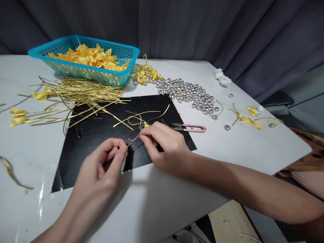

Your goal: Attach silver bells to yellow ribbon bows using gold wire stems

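Observation:
Both my hands work over a black mat (101, 135) on a white table (243, 148). My left hand (102, 170) is closed, pinching one end of a thin gold wire (133, 139) between thumb and forefinger. My right hand (164, 145) is closed too, pinching the other end of the same wire, close to a small yellow bit. Loose gold wires (141, 118) lie curled on the mat just beyond my fingers. Pink thread snips (192, 128) lie right of my right hand.
A blue basket (121, 79) of yellow ribbon bows stands at the back left. A bundle of gold wires (83, 92) lies in front of it, some with yellow bows. A heap of silver beads (192, 94) lies back centre. Finished bow pieces (249, 116) rest at right.

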Demonstrator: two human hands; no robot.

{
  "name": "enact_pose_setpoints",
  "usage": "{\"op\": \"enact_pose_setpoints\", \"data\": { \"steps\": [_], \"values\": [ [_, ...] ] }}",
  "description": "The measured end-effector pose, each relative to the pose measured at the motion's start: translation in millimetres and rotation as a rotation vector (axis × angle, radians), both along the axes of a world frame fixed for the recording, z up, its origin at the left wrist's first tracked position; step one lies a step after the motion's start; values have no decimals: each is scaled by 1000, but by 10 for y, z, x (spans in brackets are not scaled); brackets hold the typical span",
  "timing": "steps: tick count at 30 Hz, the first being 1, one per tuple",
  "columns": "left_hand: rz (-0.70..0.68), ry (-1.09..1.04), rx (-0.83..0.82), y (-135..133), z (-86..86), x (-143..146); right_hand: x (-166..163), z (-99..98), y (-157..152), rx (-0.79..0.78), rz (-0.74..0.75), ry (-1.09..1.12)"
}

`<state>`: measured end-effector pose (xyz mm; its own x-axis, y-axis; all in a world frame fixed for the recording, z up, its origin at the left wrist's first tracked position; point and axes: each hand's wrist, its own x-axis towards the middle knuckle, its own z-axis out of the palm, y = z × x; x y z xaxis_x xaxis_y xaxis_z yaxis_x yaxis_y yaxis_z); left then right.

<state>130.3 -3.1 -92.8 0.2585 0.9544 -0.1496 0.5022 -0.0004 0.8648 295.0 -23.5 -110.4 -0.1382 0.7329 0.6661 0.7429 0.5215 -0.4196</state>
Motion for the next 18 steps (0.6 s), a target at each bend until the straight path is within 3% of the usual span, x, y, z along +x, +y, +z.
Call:
{"op": "enact_pose_setpoints", "data": {
  "steps": [7, 12, 18],
  "values": [
    [2, 28, 31, -20, 0, 19, -13, -14, -6, -125, 44, 120],
    [22, -28, 8, -16, -4, 19, -11, 33, 12, -492, -4, 523],
    [20, -21, -3, -46, 0, 9, 19, 81, 60, -860, 187, 887]
  ]
}}
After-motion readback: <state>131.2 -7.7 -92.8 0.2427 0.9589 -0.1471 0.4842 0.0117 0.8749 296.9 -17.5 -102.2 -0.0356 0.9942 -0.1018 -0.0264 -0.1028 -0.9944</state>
